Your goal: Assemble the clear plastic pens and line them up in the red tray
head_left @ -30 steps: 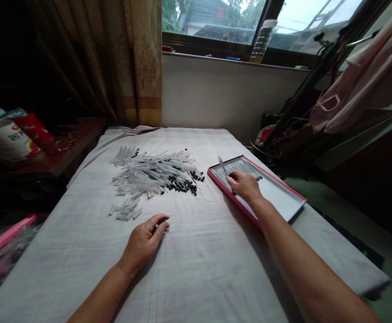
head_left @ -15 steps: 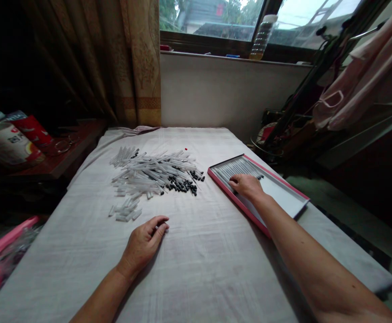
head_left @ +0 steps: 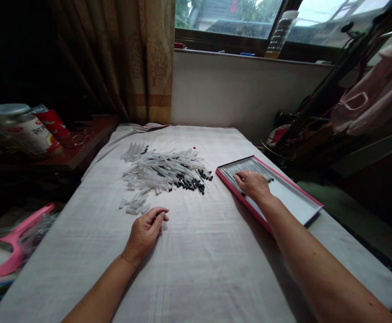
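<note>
My right hand [head_left: 252,183] is over a shallow pink-edged box [head_left: 297,202], its fingers pinched together low inside. Slim clear tubes [head_left: 238,169] lie side by side in the far part of this box, with dark ends showing beside my hand. What the fingers hold is hidden. My left hand [head_left: 147,231] rests on the cloth with fingers curled and thumb close to the index finger; I cannot make out anything in it. Beyond it spreads a pile of clear plastic tubes [head_left: 162,166]. Small black caps [head_left: 191,183] lie at the pile's right side, and shorter clear pieces [head_left: 135,204] lie nearer me.
A pale cloth [head_left: 189,278] covers the table. A tiny red piece [head_left: 194,148] lies behind the pile. Jars [head_left: 30,134] stand on a brown side table [head_left: 91,139] at left. A pink-handled item [head_left: 17,237] is at the lower left. A bottle [head_left: 281,35] stands on the windowsill.
The view has shifted slightly left. My right hand has moved a little towards the left edge of the box. My left hand's fingers are curled closer together.
</note>
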Demonstrator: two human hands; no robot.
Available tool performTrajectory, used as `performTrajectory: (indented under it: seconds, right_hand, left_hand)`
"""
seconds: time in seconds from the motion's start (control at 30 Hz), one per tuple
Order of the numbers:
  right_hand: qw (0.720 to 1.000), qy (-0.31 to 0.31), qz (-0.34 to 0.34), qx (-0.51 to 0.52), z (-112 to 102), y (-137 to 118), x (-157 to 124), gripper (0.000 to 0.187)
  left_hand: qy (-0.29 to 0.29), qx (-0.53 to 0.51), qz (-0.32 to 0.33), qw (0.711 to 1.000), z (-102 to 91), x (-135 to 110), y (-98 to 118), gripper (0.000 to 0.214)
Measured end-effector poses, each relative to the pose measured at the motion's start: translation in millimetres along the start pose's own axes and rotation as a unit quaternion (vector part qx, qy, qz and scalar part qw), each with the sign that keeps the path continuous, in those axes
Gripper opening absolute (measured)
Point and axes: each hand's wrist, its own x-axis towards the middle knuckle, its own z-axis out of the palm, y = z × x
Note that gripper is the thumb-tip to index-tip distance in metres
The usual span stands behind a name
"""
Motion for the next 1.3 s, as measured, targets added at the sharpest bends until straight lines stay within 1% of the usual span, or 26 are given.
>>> performTrajectory:
  seconds: [0.07, 0.13, 0.27, 0.37, 0.47, 0.6, 0.7, 0.77, 0.87, 0.93, 1.0, 1.03, 1.07, 1.1, 1.13, 1.2, 1.27, 1.3]
  right_hand:
    - [0.998, 0.025, -0.040, 0.030, -3.3, -18.8, -0.3, 0.034]
    - [0.994, 0.031, -0.084, 0.058, -5.0, -44.7, -1.7, 0.033]
    - [0.983, -0.006, -0.161, 0.087, -1.7, -106.0, -5.2, 0.031]
    - [0.971, -0.030, -0.210, 0.107, 4.8, -146.6, -5.1, 0.031]
    - [0.970, -0.056, -0.216, 0.102, 11.0, -175.4, -1.5, 0.033]
    - [0.978, -0.082, -0.174, 0.077, 15.3, -197.1, 5.6, 0.034]
    - [0.981, -0.084, -0.153, 0.081, 15.7, -204.2, 9.7, 0.030]
    - [0.982, -0.088, -0.132, 0.098, 15.0, -204.5, 11.0, 0.029]
    - [0.982, -0.105, -0.089, 0.134, 13.5, -196.1, 8.2, 0.029]
    - [0.979, -0.098, -0.071, 0.164, 12.6, -184.6, 1.3, 0.031]
    - [0.973, -0.085, -0.072, 0.203, 11.7, -170.3, -10.2, 0.033]
    - [0.967, -0.081, -0.081, 0.228, 11.0, -163.0, -17.5, 0.033]
    - [0.959, -0.081, -0.097, 0.255, 10.1, -156.1, -25.4, 0.032]
    - [0.948, -0.086, -0.119, 0.284, 8.9, -150.1, -33.6, 0.030]
    - [0.933, -0.096, -0.147, 0.313, 7.4, -145.1, -41.6, 0.028]
    - [0.898, -0.125, -0.203, 0.371, 4.0, -139.0, -55.0, 0.025]
    - [0.860, -0.155, -0.247, 0.418, 1.6, -137.6, -62.4, 0.021]
    - [0.844, -0.165, -0.262, 0.437, 1.5, -138.4, -63.3, 0.020]
  left_hand:
    - [0.033, -0.015, -0.005, 0.999, -5.1, 3.0, -1.1, 0.033]
    - [0.057, -0.024, -0.005, 0.998, -10.5, 5.6, -1.9, 0.034]
    - [0.082, -0.043, -0.003, 0.996, -18.4, 7.8, -2.5, 0.043]
    - [0.085, -0.059, -0.008, 0.995, -19.6, 7.9, -4.1, 0.047]
    - [0.076, -0.070, -0.010, 0.995, -18.6, 8.0, -7.1, 0.048]
    - [0.068, -0.076, -0.012, 0.995, -17.7, 8.9, -10.0, 0.050]
    - [0.060, -0.072, -0.012, 0.995, -17.7, 9.5, -10.3, 0.051]
    - [0.059, -0.071, -0.012, 0.996, -17.7, 9.5, -10.7, 0.052]
    - [0.055, -0.068, -0.016, 0.996, -17.8, 8.9, -12.9, 0.050]
    - [0.051, -0.055, -0.014, 0.997, -17.8, 8.4, -14.7, 0.048]
    - [0.054, -0.020, 0.007, 0.998, -17.7, 8.1, -15.1, 0.043]
    - [0.062, 0.011, 0.032, 0.998, -17.6, 8.0, -14.5, 0.039]
    - [0.077, 0.051, 0.072, 0.993, -17.4, 8.0, -13.2, 0.035]
    - [0.096, 0.098, 0.121, 0.983, -17.1, 7.9, -11.4, 0.029]
    - [0.119, 0.147, 0.176, 0.966, -16.6, 7.6, -9.2, 0.025]
    - [0.155, 0.238, 0.264, 0.922, -15.4, 6.5, -4.5, 0.024]
    - [0.161, 0.305, 0.302, 0.889, -14.1, 4.4, -1.0, 0.026]
    - [0.152, 0.328, 0.306, 0.880, -13.6, 3.3, -0.3, 0.027]
